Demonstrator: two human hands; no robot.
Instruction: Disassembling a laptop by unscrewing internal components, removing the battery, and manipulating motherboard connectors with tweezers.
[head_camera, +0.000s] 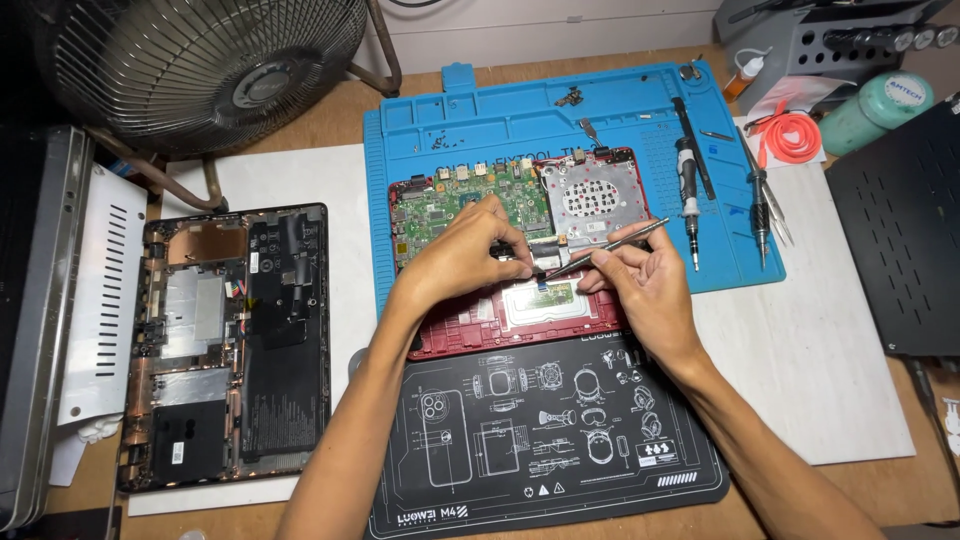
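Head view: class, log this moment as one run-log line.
left hand: fingers pressing on green board | right hand: holds tweezers, tips near ribbon cable | red laptop base on blue mat

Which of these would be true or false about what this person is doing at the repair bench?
1. The right hand holds a thin metal tool. True.
2. The opened red laptop lies partly on a blue mat. True.
3. The left hand rests on the fan. False: its fingers press on the laptop's inside, near the green board.
4. The black laptop cover lies to the right of the hands. False: it lies to their left.
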